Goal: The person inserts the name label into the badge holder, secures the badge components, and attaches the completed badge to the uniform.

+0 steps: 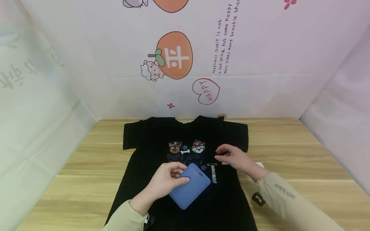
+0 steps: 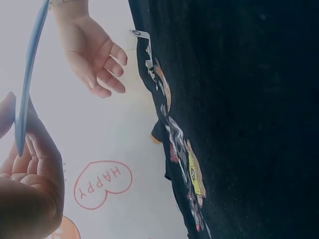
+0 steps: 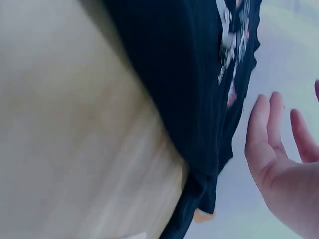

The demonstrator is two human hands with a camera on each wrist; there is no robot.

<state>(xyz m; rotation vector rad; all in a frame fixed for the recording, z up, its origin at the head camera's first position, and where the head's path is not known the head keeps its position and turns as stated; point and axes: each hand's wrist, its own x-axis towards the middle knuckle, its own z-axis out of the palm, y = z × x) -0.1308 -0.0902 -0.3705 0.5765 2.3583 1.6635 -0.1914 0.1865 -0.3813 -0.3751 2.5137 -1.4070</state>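
A flat blue card holder (image 1: 190, 187) with a slot near one corner is tilted over the shirt. My left hand (image 1: 166, 179) pinches its edge between thumb and fingers; the left wrist view shows the card holder (image 2: 29, 74) edge-on. Beneath lies a black T-shirt (image 1: 150, 154) with printed cartoon dogs. On the shirt, right of the card holder, rests a short grey strap with a metal clip (image 1: 213, 173). Above that strap is my right hand (image 1: 232, 157), fingers loosely bent with nothing between them. In the right wrist view its fingers (image 3: 259, 122) are spread apart.
A small black item (image 1: 258, 199) lies on the wooden table (image 1: 289, 147) by the right sleeve. Part of a white object (image 1: 259, 164) shows behind the right wrist. A printed white cloth (image 1: 254, 64) hangs at the back, with cloth walls on both sides.
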